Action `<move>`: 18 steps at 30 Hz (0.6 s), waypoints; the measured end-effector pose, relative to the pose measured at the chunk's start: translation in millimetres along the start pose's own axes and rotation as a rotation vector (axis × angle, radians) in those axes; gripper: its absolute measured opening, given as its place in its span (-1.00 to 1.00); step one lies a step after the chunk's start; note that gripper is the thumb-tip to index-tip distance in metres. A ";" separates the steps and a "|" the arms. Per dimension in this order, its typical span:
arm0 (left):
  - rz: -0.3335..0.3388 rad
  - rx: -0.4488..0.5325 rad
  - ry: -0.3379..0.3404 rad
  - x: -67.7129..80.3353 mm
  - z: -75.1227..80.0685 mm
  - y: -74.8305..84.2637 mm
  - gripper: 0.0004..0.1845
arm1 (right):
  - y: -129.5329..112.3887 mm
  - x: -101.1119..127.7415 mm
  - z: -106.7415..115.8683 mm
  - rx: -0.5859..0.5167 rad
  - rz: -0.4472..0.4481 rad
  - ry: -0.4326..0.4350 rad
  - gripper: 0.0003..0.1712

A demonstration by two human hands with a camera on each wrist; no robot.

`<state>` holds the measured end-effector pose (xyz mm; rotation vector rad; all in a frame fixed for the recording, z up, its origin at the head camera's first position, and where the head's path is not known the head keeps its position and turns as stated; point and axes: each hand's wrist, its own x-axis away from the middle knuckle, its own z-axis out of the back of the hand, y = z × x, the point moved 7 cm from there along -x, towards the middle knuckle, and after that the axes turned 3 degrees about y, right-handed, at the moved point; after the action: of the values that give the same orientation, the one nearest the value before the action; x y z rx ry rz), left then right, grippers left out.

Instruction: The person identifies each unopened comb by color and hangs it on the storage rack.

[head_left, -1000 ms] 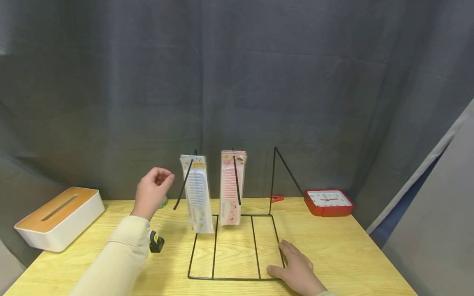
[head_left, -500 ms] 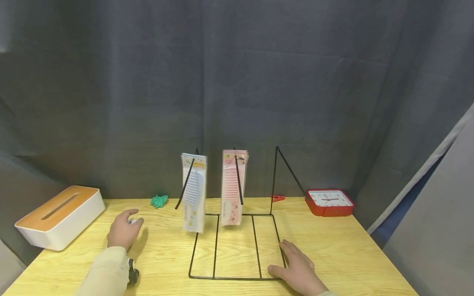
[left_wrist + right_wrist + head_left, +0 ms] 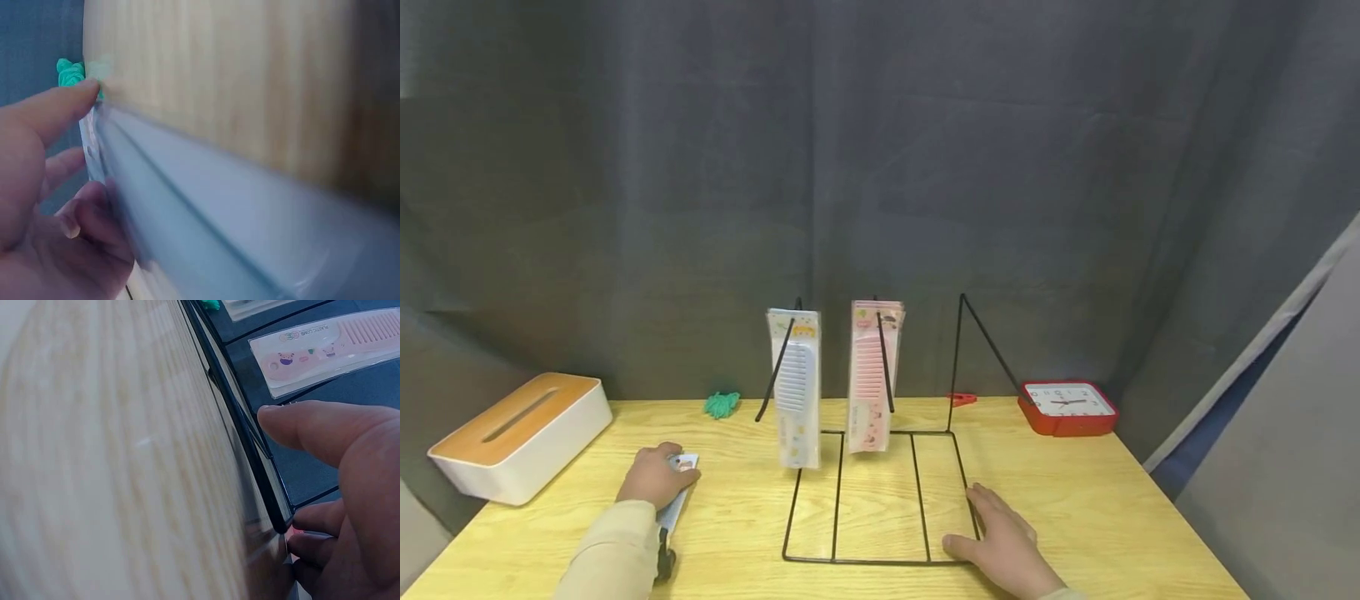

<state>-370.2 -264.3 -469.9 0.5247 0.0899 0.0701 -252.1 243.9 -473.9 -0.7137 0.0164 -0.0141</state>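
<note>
My left hand is low over the left part of the table, pinching a bluish packaged comb. The hand hides much of that package. In the left wrist view the plastic-wrapped package runs from between thumb and fingers toward the camera, blurred. A black wire rack stands mid-table. On its left hook hangs a blue packaged comb, and pink packaged combs hang from the middle hook. Nothing hangs on the right hook. My right hand rests at the rack's front right corner, fingers straight and spread.
A white tissue box with a wooden lid stands at the left. Behind the left hand lies a green bundle. A red clip and a red clock are at the back right. A dark curtain hangs behind the table.
My left hand has come down and left from beside the blue comb to the table and taken hold of another package. The hanging blue comb has stopped swinging. The right hand has stayed put.
</note>
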 end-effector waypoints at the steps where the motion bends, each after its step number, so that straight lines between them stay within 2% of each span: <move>1: 0.012 0.012 0.007 0.9 1.6 -1.5 -0.26 | 0.2 -0.7 -0.5 0.001 -0.004 -0.001 0.07; 6: 0.048 0.004 0.029 4.6 6.6 -8.2 -0.29 | 2.1 -1.8 -0.6 0.014 -0.004 0.004 0.07; 9: 0.034 0.007 0.002 7.6 6.9 -7.1 -0.41 | 2.3 -1.2 -0.1 0.018 0.007 0.010 0.06; 13: 0.021 0.099 -0.004 10.6 6.7 -4.1 -0.52 | 2.2 -0.1 0.8 0.015 0.010 0.015 0.05; 18: 0.051 0.229 0.013 17.5 9.7 1.9 -0.39 | 1.8 0.9 0.8 0.004 0.008 0.014 0.06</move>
<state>-351.8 -265.9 -461.7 0.7554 0.0979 0.1141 -251.2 245.8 -474.6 -0.7099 0.0327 -0.0111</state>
